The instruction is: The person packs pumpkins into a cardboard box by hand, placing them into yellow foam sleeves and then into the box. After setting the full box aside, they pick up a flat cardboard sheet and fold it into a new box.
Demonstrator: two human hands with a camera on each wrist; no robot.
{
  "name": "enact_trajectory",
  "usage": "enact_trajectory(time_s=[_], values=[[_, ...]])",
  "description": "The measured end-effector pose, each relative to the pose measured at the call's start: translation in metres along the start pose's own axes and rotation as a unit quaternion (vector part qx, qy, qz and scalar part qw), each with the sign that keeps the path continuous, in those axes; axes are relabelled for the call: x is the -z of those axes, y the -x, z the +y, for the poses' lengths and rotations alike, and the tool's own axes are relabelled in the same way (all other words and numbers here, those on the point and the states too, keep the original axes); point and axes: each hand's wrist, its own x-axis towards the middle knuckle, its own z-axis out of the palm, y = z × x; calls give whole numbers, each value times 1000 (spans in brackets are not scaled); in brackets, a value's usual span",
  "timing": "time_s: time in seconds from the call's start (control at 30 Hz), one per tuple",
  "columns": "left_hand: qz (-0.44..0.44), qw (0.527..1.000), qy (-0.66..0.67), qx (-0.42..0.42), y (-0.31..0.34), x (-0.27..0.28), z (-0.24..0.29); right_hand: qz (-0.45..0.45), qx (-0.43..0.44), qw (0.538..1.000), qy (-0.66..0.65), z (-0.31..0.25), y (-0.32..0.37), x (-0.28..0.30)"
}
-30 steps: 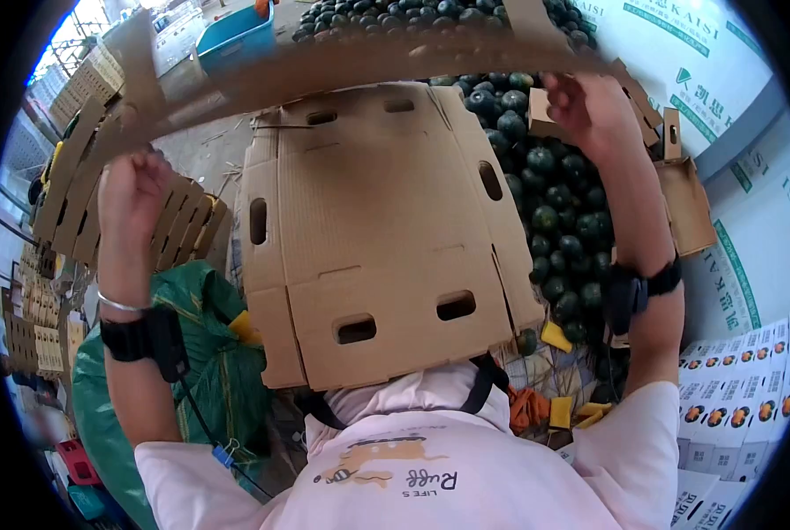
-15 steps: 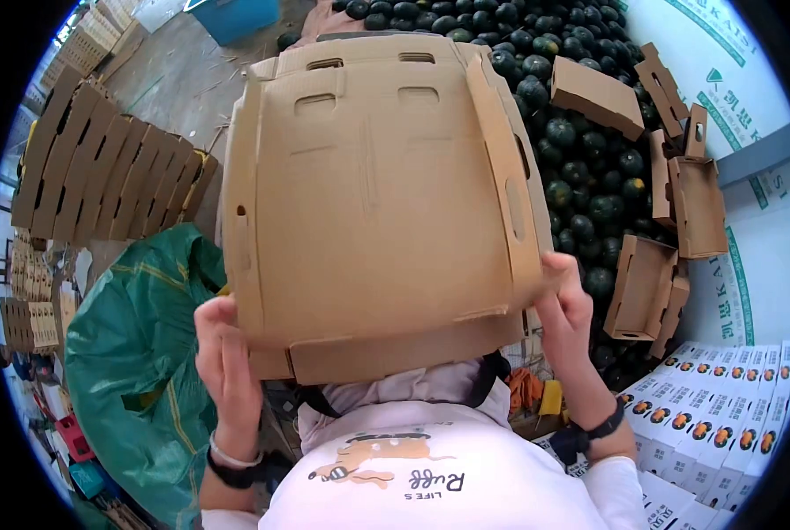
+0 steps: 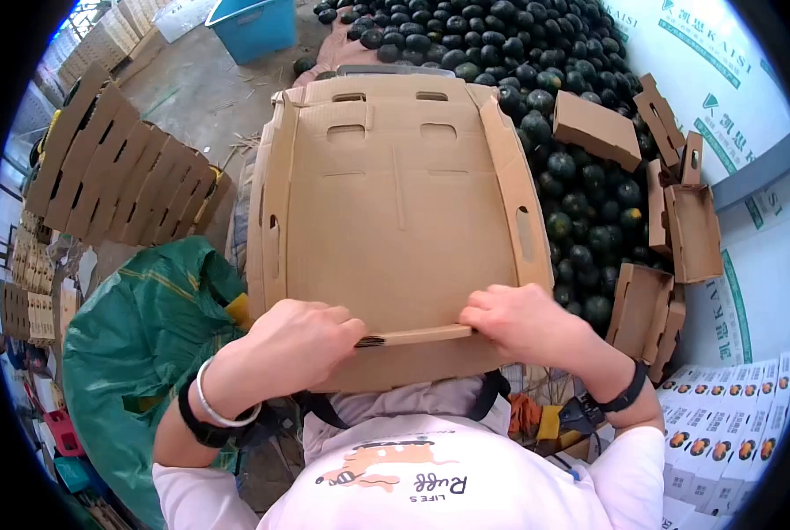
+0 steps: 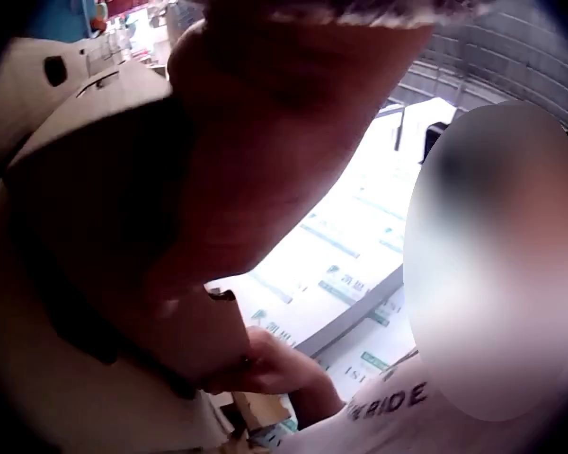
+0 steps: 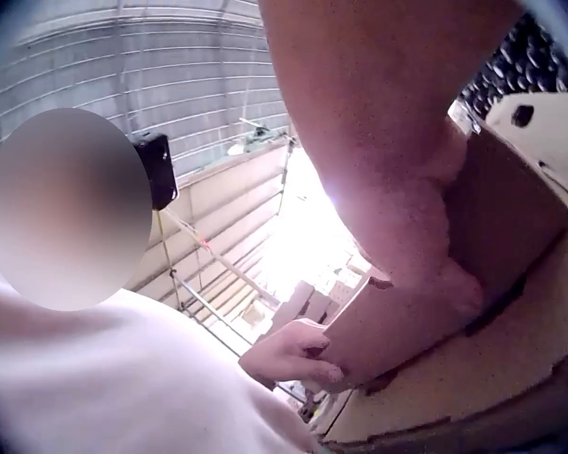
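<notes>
Grips the near flap [image 3: 419,335] of the cardboard tray blank [image 3: 395,230] in curled left hand [image 3: 302,340] and right hand [image 3: 532,322], lower centre of frame, with most of it above them.

Around us we see a grey concrete floor [image 3: 178,102], scattered with pale straw bits [image 3: 240,146] and partly covered by a pinkish cloth sheet [image 3: 331,49]. Near that sheet we have a blue rectangular plastic tub [image 3: 253,28]. To our right rise white panels printed with green lettering [image 3: 677,66], crossed by a smooth grey beam [image 3: 761,166]. From the right wrist we look up at a grey ribbed roof [image 5: 199,71] above a cream slatted wall [image 5: 239,213], beside which strong white daylight [image 5: 308,227] glares in.
</notes>
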Motion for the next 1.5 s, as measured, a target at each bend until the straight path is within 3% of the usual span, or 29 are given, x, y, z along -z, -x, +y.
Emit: enact_trajectory(time_s=[0.07, 0.13, 0.17, 0.2, 0.27, 0.33, 0.37, 0.4, 0.43, 0.5, 0.53, 0.63, 0.7, 0.73, 0.77, 0.8, 0.83, 0.87, 0.93, 1.0, 1.03, 1.07, 1.1, 1.13, 1.23, 1.33, 1.4, 1.47, 1.5], values=[[172, 976, 121, -61, 5, 19, 2, 118, -49, 992, 4, 18, 10, 11], [490, 830, 262, -49, 15, 35, -18, 239, -219, 939, -115, 40, 13, 13], [512, 800, 312, -20, 14, 43, -28, 307, -280, 895, -164, 43, 8, 15], [536, 763, 360, 8, 15, 50, -36, 229, -255, 934, -104, 28, 6, 13], [465, 683, 556, 87, 28, 24, -86, 75, -192, 978, 26, -11, 4, 4], [403, 606, 677, 113, 28, 13, -88, 35, 128, 967, -216, -21, 9, -4], [392, 646, 638, 151, 36, 12, -92, 78, 138, 906, -392, -16, 9, -4], [381, 681, 597, 188, 40, 11, -99, 245, 84, 924, -282, 5, 9, -7], [362, 682, 611, 175, 40, 9, -100, 380, -56, 891, -242, 24, 5, -4], [319, 676, 645, 157, 42, -4, -97, 467, -120, 783, -394, 62, -24, -13], [327, 679, 635, 169, 42, -16, -101, 441, -99, 698, -556, 73, -42, -34], [342, 748, 555, 120, 32, -25, -118, 345, -2, 690, -636, 66, -51, -29], [376, 737, 560, 44, 36, -25, -117, 341, 18, 634, -694, 70, -42, -35], [387, 731, 563, 7, 38, -26, -116, 394, 17, 583, -711, 80, -46, -47], [458, 667, 587, 9, 35, -35, -113, 447, 14, 528, -722, 98, -55, -64], [447, 674, 588, 25, 30, -38, -105, 499, 14, 472, -727, 108, -59, -74], [438, 680, 587, 39, 24, -37, -97, 494, -28, 566, -659, 78, -59, -55], [427, 686, 587, 52, 21, -35, -91, 419, 5, 583, -696, 85, -55, -59], [261, 729, 633, 8, 33, -21, -107, 258, 69, 604, -751, 109, -48, -63], [147, 816, 559, 20, 31, 8, -112, 173, 99, 719, -666, 112, -37, -24], [114, 850, 508, 85, 32, 25, -102, 58, 19, 797, -601, 114, -29, 1], [94, 905, 389, 144, 26, 44, -83, 54, 12, 892, -448, 98, -27, 20], [76, 967, 209, 121, 16, 52, -68, 66, 25, 969, -235, 80, -34, 29], [58, 994, 24, 89, 5, 50, -57, 62, -17, 995, -76, 62, -45, 28], [-1, 963, -227, 147, -28, 21, -56, 211, -35, 965, 154, 50, -74, -7], [61, 957, -264, 100, -35, 20, -56, 282, -62, 935, 205, 52, -59, -17], [139, 977, -132, 94, -34, 38, -49, 320, -108, 922, 189, 48, -30, -9], [349, 929, 89, 84, -16, 59, -54, 346, -209, 901, 156, 50, 14, -5], [390, 910, 120, 72, -3, 67, -61, 350, -287, 882, 130, 52, 43, -5]])
